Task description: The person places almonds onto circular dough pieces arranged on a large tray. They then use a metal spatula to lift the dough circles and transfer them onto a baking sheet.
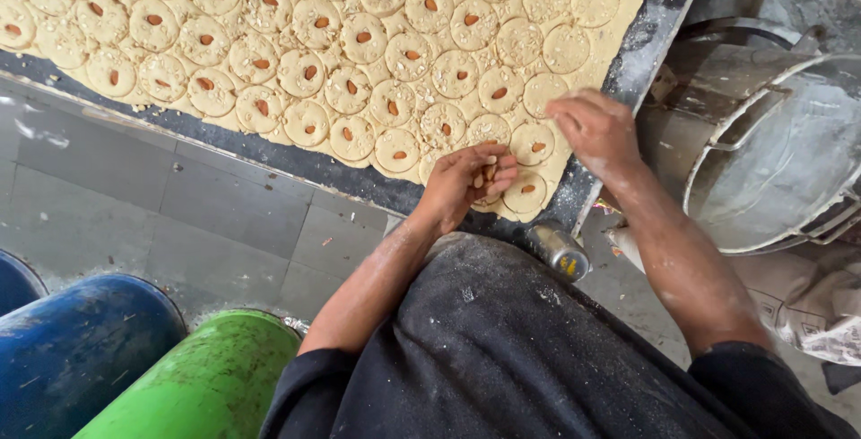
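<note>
A wide sheet of pale dough (619, 4) cut into many round biscuits lies on a dark table (296, 165). Most rounds carry one almond (363, 37) pressed into the middle; some at the right edge are bare. My left hand (466, 183) is cupped at the near corner of the dough, fingers curled around a few almonds (489, 173). My right hand (594, 130) hovers over the dough's right edge, fingertips pinched together near a bare round (541, 91); whether an almond is between them I cannot tell.
A large metal bucket (780, 161) stands at the right, beside a pale sack (807, 304). A blue drum (81, 349) and a green drum (206, 381) lie at the lower left on a grey tiled floor. A small metal can (558, 251) sits under the table corner.
</note>
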